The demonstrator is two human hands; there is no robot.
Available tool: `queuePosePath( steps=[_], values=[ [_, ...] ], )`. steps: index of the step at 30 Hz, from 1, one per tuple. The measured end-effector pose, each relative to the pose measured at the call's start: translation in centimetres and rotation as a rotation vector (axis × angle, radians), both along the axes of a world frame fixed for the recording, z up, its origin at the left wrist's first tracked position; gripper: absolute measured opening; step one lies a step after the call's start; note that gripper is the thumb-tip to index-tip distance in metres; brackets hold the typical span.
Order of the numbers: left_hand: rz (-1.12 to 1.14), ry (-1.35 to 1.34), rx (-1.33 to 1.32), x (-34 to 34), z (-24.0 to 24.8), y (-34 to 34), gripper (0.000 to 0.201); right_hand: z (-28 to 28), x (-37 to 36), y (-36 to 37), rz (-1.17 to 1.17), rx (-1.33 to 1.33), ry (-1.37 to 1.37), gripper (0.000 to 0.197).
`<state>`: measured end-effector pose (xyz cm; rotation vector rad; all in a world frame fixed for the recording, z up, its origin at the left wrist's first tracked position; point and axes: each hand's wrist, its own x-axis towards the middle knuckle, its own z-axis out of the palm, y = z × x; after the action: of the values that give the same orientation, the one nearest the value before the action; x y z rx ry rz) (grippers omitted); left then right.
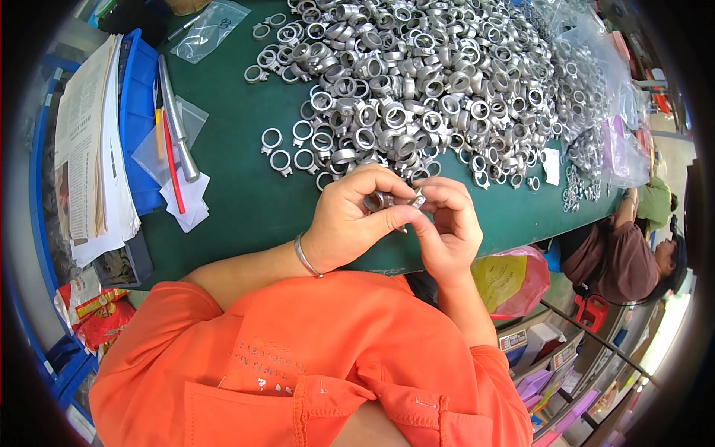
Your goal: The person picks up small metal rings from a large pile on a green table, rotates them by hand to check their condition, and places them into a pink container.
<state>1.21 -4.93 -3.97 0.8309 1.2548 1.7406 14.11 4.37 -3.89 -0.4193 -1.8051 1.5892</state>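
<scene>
Left hand [341, 222] and right hand [450, 237] are gripping a metal piece [418, 200]; rings [395, 115] toward the desk's [231, 127] far edge are seemingly waiting, completion unclear.

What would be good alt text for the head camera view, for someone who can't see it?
The wearer's left hand and right hand hold small metal pieces at the near edge of a green table. Just beyond lies a large heap of silvery metal rings, with a blue bin and papers at the left. An orange top fills the lower view.
</scene>
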Motion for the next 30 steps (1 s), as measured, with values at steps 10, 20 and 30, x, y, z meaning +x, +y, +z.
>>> queuePosePath(
  steps=[10,20,30],
  values=[
    [-0.058,-0.153,-0.128,-0.1,0.6,0.0,0.012,0.3,0.0,-0.4,-0.199,0.192,0.127,0.044],
    [-0.131,-0.721,-0.050,-0.5,-0.2,0.0,0.011,1.7,-1.9,1.8,-0.245,0.645,-0.107,0.016],
    [-0.112,-0.602,-0.124,-0.4,0.2,0.2,0.008,-0.1,-3.5,2.6,-0.321,0.509,-0.303,0.014]
  ],
)
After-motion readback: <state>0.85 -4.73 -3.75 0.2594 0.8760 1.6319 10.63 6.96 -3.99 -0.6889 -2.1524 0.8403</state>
